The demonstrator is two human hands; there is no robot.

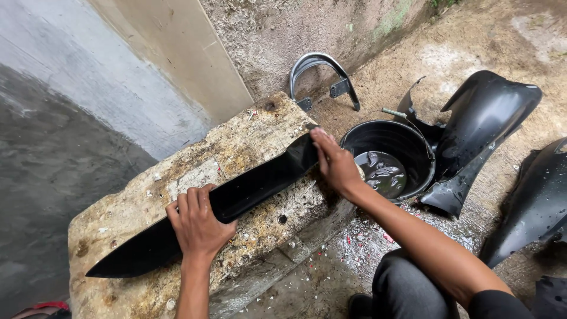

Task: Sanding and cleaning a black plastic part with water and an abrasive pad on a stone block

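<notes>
Lying lengthwise on the stained stone counter (254, 127), the long black plastic panel (236, 198) looks light, slightly flexible and wet-slick, best gripped along its edges. The left hand (198, 224) curls closed over its middle; the right hand (333, 162) presses flat and open on its upper end, beside a black bucket (413, 145).

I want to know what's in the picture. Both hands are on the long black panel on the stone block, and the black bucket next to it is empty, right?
Not quite. The bucket isn't empty: the head view shows dark water in its bottom. The rest holds: the left hand and right hand are both on the long black panel lying across the stone block.
</notes>
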